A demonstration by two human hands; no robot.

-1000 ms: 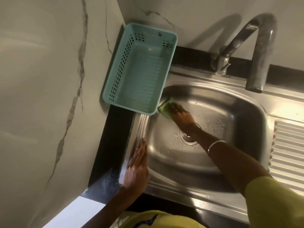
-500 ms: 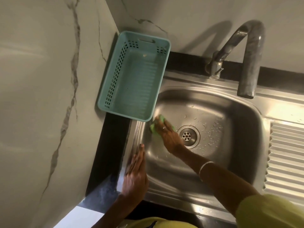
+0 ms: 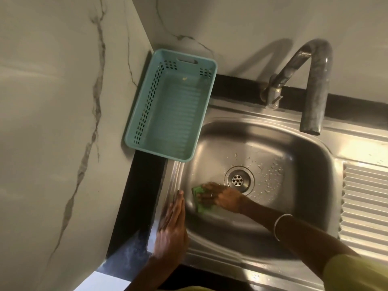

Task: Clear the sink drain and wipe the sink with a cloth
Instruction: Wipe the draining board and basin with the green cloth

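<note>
Steel sink (image 3: 304, 156), green cloth (image 3: 198, 201) under right hand (image 3: 222, 197), beside drain (image 3: 239, 180)

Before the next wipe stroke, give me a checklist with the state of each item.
1. Cloth under the wiping hand: ok. The right hand presses the green cloth on the basin floor, left of the drain.
2. Drain clear: ok. The strainer holes show nothing lying on them.
3. Bracing hand: ok. The left hand rests flat on the sink's left rim.
4. Basin dry: not ok. Water droplets sit right of the drain.
5. Faucet off: ok. No water runs from the spout.
6. Basket out of the way: cannot tell. The teal basket overhangs the basin's back left corner.
</note>
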